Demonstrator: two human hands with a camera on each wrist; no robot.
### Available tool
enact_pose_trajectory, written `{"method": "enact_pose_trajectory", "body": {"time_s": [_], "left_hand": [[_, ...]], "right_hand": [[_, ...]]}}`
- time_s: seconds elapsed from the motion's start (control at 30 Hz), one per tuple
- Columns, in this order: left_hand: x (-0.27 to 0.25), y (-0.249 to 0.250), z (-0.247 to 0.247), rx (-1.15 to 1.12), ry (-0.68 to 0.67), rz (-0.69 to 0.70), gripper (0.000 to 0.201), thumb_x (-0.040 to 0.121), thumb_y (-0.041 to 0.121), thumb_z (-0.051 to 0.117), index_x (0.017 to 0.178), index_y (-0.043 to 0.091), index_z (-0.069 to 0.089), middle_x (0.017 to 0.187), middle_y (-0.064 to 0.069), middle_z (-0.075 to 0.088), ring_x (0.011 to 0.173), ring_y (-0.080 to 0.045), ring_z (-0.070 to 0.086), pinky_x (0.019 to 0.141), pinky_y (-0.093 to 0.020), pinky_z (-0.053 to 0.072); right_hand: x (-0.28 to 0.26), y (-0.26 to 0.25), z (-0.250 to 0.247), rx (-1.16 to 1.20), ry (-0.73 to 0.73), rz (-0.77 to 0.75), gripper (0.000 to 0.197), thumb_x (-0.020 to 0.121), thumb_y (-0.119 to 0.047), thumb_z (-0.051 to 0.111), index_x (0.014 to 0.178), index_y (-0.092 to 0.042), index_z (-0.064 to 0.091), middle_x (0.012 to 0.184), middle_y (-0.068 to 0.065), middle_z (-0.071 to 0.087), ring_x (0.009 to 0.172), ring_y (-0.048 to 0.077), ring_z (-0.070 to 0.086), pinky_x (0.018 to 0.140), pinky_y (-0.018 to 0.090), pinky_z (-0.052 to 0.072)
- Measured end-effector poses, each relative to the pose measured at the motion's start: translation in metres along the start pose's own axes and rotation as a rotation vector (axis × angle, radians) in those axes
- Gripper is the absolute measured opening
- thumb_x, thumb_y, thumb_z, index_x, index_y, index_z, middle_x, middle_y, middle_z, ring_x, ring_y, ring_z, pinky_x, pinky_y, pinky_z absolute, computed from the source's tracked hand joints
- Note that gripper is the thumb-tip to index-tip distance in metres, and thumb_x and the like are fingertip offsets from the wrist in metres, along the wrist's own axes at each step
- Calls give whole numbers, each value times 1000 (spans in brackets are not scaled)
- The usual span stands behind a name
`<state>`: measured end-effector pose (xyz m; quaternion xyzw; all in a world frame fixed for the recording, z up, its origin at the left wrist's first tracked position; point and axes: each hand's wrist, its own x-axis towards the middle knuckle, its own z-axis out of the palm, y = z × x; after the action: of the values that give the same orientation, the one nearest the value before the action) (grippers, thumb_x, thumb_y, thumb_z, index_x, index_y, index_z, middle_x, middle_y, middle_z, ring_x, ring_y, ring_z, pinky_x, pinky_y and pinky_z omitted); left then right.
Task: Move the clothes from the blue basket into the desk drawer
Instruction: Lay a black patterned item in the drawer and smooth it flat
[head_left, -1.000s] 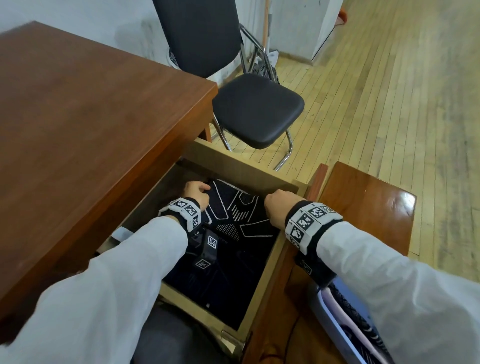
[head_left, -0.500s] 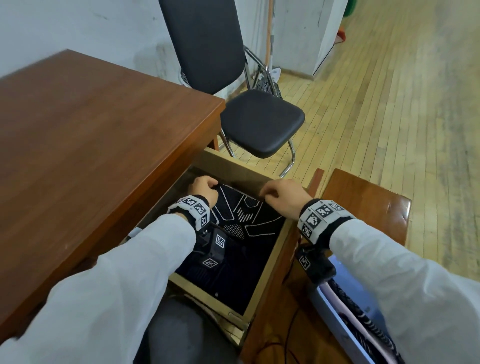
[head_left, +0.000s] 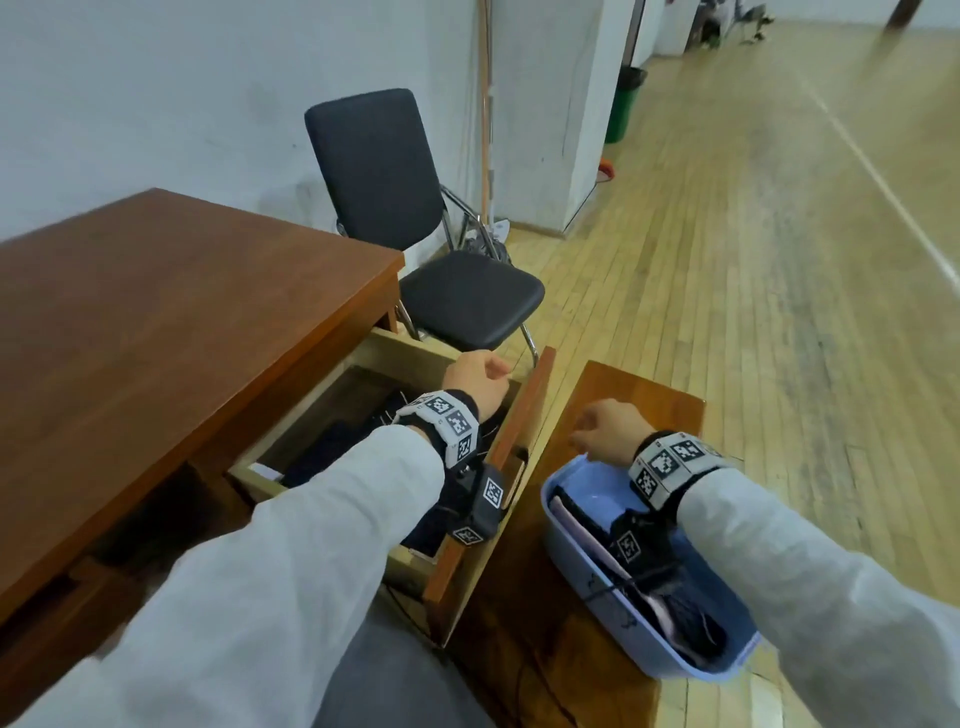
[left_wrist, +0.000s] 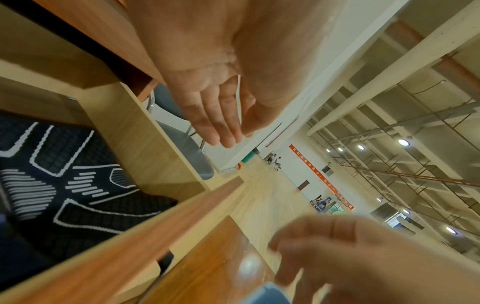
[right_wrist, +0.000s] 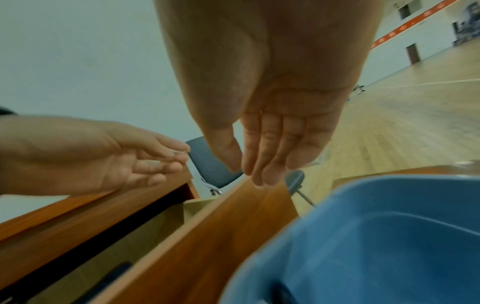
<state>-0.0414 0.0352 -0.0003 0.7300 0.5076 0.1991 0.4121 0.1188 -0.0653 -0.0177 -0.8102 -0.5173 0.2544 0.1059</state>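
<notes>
Here the left sleeve (head_left: 322, 499) hides most of the open drawer (head_left: 519, 415), so only dark scraps of the patterned garment (left_wrist: 64, 185) show in the head view; the left wrist view shows it lying flat on the drawer floor. In the blue basket (head_left: 571, 551), standing on a low wooden stand (head_left: 639, 395) beside the bench (head_left: 182, 322), the remaining clothes (head_left: 691, 618) are half covered by the right wrist and hard to tell apart. The left hand (head_left: 475, 382) hovers above the drawer's far corner, its grip loose and empty. The right hand (head_left: 608, 428) hangs over the basket's far rim, fingers relaxed, holding nothing. Half a second ago both hands were down on the garment in the drawer; now both are lifted and the right has crossed to the basket.
</notes>
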Motion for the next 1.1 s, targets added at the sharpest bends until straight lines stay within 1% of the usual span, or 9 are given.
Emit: {"method": "enact_pose_trajectory", "body": {"time_s": [0.13, 0.2, 0.3, 0.43, 0.6, 0.77, 0.9, 1.03, 1.1], "left_hand": [[-19, 10, 6, 7, -10, 1, 19, 92, 12, 56, 105, 18, 68, 118, -4, 66, 114, -22, 60, 103, -40, 47], [-26, 14, 8, 26, -16, 10, 19, 92, 13, 56, 108, 16, 67, 119, -4, 66, 114, -23, 59, 103, -39, 46], [-31, 19, 11, 26, -12, 12, 20, 92, 14, 57, 110, 15, 66, 118, -5, 66, 113, -23, 60, 101, -36, 47], [-34, 21, 17, 26, -21, 16, 19, 92, 13, 57, 109, 16, 66, 118, -5, 66, 113, -22, 60, 97, -33, 48], [-32, 18, 26, 72, -70, 15, 20, 92, 14, 58, 110, 17, 66, 123, -2, 63, 116, -20, 59, 97, -33, 46], [-34, 19, 33, 79, -151, 7, 25, 90, 17, 61, 116, 18, 61, 127, -1, 60, 119, -20, 56, 100, -35, 45], [-34, 21, 40, 50, -265, 15, 56, 87, 31, 66, 137, 17, 45, 138, -3, 54, 127, -20, 51, 105, -40, 44], [-34, 24, 42, -40, -379, 17, 80, 88, 48, 60, 150, 10, 25, 148, -7, 44, 135, -22, 43, 110, -35, 35], [-28, 23, 37, -154, -402, 19, 73, 89, 46, 59, 145, 6, 36, 139, -10, 53, 129, -24, 51, 111, -37, 37]], "right_hand": [[-19, 26, 22, -134, -189, 88, 21, 87, -26, 61, 73, -11, 66, 77, 7, 69, 66, 19, 62, 62, 28, 52], [-23, 30, 31, -190, -213, 114, 23, 87, -22, 59, 65, -14, 59, 73, 4, 63, 66, 19, 57, 65, 28, 48], [-31, 30, 37, -252, -247, 140, 14, 90, -21, 58, 79, -13, 61, 81, 5, 62, 70, 19, 57, 72, 29, 50], [-30, 43, 51, -249, -303, 154, 33, 96, -26, 51, 119, -5, 63, 118, 12, 65, 110, 25, 62, 96, 34, 48], [-33, 41, 46, -299, -269, 141, 32, 98, -20, 45, 123, -7, 61, 125, 13, 62, 111, 26, 60, 95, 32, 47], [-37, 43, 19, -194, -161, 146, 32, 96, -12, 41, 119, -7, 63, 121, 14, 63, 108, 28, 60, 83, 31, 45], [-44, 37, -5, -11, 86, 78, 25, 92, -14, 41, 109, -14, 58, 101, 10, 64, 84, 25, 62, 67, 30, 50], [-44, 18, -27, 147, 249, -78, 24, 93, -15, 42, 106, -8, 61, 97, 11, 67, 88, 28, 63, 81, 41, 53], [-42, 4, -36, 201, 248, -161, 20, 94, -14, 43, 101, -8, 61, 93, 8, 65, 88, 26, 61, 78, 37, 50]]}}
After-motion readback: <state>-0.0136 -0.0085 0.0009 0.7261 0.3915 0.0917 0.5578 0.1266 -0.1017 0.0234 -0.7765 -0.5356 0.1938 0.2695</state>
